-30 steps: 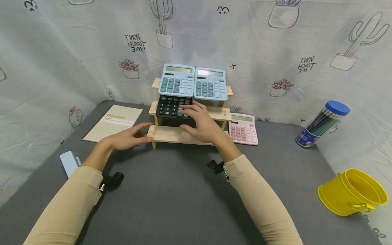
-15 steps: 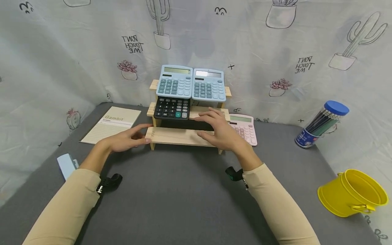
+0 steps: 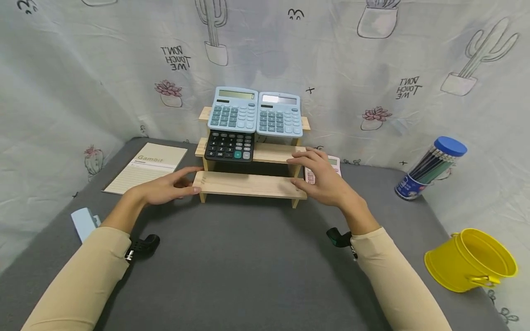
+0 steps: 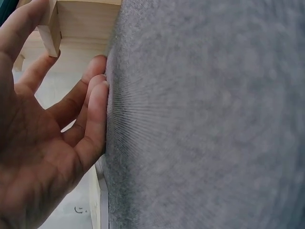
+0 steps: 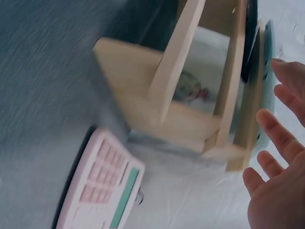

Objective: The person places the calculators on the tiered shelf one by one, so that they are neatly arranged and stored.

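Note:
A three-step wooden stand [image 3: 248, 184] stands at the back of the table. My left hand [image 3: 163, 188] holds its lower left end, thumb at the front and forefinger behind; in the left wrist view the other fingertips [image 4: 97, 102] rest on the table cloth. My right hand [image 3: 325, 177] is by the stand's right end, fingers spread, holding nothing; whether it touches the wood I cannot tell. Two light blue calculators [image 3: 233, 110] lean side by side on the top step. On the middle step's left half sits a black calculator [image 3: 229, 146]. A pink calculator [image 5: 102, 183] lies right of the stand, partly hidden by my right hand in the head view.
A notepad [image 3: 145, 168] lies left of the stand, with a light blue stapler-like object [image 3: 84, 223] nearer me. At the right are a blue-lidded tub of pencils [image 3: 430, 168] and a yellow bucket [image 3: 469, 259]. A printed curtain [image 3: 265, 55] hangs behind.
My right hand has left the black calculator and moved right, to the stand's right end. My left hand has stayed at the stand's left end. The view has shifted slightly.

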### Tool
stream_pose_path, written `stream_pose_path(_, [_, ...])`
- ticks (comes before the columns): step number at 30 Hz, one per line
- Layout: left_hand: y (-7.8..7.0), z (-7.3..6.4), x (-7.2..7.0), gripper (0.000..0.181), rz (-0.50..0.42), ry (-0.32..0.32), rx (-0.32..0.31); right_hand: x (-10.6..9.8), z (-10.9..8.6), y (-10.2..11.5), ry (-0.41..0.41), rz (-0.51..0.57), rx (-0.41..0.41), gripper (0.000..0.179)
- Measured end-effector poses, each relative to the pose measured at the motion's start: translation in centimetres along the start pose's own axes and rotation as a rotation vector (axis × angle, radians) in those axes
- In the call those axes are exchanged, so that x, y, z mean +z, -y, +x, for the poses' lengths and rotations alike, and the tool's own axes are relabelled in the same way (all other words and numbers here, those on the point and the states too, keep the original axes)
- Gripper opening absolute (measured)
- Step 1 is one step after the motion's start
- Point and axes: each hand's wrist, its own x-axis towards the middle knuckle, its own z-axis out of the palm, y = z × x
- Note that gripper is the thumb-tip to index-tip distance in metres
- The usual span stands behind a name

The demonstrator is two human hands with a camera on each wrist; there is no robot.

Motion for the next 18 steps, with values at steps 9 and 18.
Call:
stream_pose_path(9, [-0.1, -0.2, 0.1, 0.077, 0.006, 0.000, 0.018, -0.3, -1.4, -3.2, -0.080, 0.017, 0.026, 0.048])
stream_pose_path(18, [-0.1, 0.0, 0.1, 0.076, 0.006, 0.001, 0.014, -0.1, -1.6, -4.9, -0.106, 0.005, 0.123, 0.058])
